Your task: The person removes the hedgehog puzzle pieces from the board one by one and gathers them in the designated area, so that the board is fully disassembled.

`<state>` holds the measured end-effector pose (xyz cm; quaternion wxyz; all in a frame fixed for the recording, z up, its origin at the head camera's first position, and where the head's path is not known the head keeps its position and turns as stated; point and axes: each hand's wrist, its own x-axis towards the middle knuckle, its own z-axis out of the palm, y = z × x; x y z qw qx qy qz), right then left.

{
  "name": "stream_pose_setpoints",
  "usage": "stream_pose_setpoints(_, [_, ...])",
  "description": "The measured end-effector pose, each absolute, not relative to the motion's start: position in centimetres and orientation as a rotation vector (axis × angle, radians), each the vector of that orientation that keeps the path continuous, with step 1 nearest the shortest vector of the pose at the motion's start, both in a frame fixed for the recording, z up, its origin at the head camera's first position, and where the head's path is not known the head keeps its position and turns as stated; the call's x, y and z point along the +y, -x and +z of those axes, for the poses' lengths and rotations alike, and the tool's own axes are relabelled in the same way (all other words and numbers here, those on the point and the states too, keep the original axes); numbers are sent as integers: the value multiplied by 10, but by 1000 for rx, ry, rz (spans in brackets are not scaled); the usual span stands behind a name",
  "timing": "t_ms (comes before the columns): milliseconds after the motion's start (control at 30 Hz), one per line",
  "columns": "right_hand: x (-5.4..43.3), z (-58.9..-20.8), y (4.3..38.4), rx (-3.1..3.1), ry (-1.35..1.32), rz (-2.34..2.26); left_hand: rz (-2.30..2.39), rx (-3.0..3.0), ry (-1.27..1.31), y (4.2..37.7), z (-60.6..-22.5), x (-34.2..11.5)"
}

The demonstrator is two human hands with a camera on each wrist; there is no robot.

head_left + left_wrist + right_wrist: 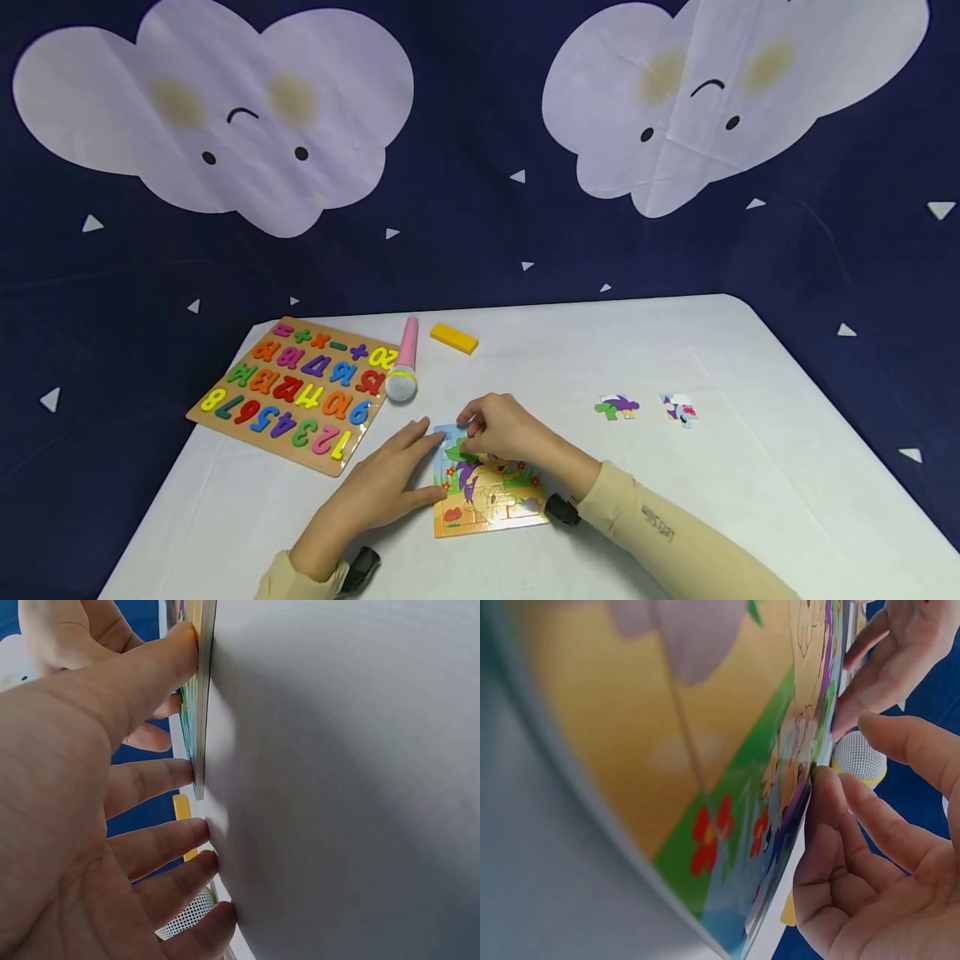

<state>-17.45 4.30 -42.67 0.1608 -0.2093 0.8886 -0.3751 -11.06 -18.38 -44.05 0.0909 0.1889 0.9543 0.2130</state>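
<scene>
A cartoon jigsaw puzzle (487,504) in a thin board lies flat on the white table. My left hand (386,483) is on its left side, fingers spread. In the left wrist view, the thumb and index fingertip of that hand (67,802) touch the puzzle board's edge (201,712), while the other fingertips rest on the table. Over the top of the picture is my right hand (502,429). Seen from the right wrist, its bent fingers (829,799) touch the puzzle surface (622,712), with the thumb apart from them. Part of the picture is hidden beneath this hand.
Two loose jigsaw pieces, one green and purple (618,407) and one with blue and pink (679,409), lie to the right. Back left are a wooden number board (247,425), a pink toy microphone (407,350) and a yellow block (453,338). A dark curtain (472,250) hangs behind.
</scene>
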Motion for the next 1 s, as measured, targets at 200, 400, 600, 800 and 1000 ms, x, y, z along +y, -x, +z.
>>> stream_pose_setpoints(200, [40,-427,172,2513,517,-1093,624,2830,-552,110,-441,-184])
stream_pose_setpoints(400, [36,-429,170,2503,467,-1090,644,2830,-576,109,-439,-184])
stream_pose_setpoints(600, [32,-429,170,2617,518,-991,639,2835,-585,110,-439,-184])
stream_pose_setpoints(800, [32,-428,171,2653,520,-975,611,2836,-574,110,-441,-184])
stream_pose_setpoints(1000, [33,-425,171,2576,420,-1042,615,2829,-581,110,-439,-184])
